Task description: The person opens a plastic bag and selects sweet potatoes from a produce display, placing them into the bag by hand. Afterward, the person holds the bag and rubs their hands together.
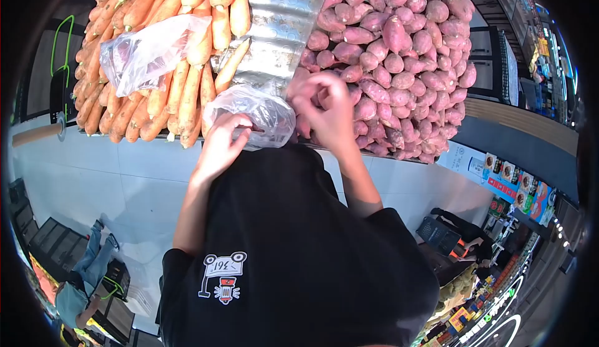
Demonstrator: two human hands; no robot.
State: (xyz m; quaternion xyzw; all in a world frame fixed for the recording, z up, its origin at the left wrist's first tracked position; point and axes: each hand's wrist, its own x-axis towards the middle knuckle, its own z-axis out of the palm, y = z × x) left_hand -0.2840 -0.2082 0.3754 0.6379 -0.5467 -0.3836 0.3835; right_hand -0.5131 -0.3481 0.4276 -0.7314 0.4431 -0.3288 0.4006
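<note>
A clear plastic bag (269,115) lies at the front of the display, between the carrots and the purple sweet potatoes. My left hand (229,134) is closed on the near left side of this bag, thumb and fingers at its opening. A small dark shape shows by the fingertips, too unclear to name. My right hand (326,101) hovers at the left edge of the sweet potatoes (393,60), just right of the bag. Its fingers are bent and smeared by motion, and whether anything is between them I cannot make out.
Carrots (187,94) are heaped at the left, with a second plastic bag (150,54) lying on top. A ridged metallic tray surface (274,29) separates the two heaps. Behind me are a person (78,294) at lower left and a cart (440,235) at right.
</note>
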